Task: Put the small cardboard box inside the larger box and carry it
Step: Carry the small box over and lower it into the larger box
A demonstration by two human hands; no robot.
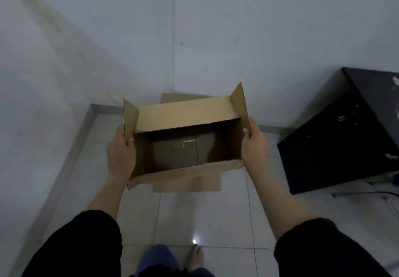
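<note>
The large box (185, 138) sits mid-frame, open-topped, flaps standing up at its left and right ends and one hanging down off the near side. Down inside, on its shadowed bottom, lies a darker shape with a strip of tape across it; that looks like the small box (183, 153), though the gloom makes it hard to be sure. The left hand (121, 153) clamps the left end, thumb hooked over the rim by the flap. The right hand (253, 145) clamps the right end the same way, fingers behind the wall. The hands are well apart, one on each end.

The box appears lifted clear of the tiled floor (216, 218), so the loading step seems done and the carry is in hand. Next move calls for a level hold and a turn away from the corner of the walls (172, 39), keeping clear of the black cabinet (345, 138) at the right edge.
</note>
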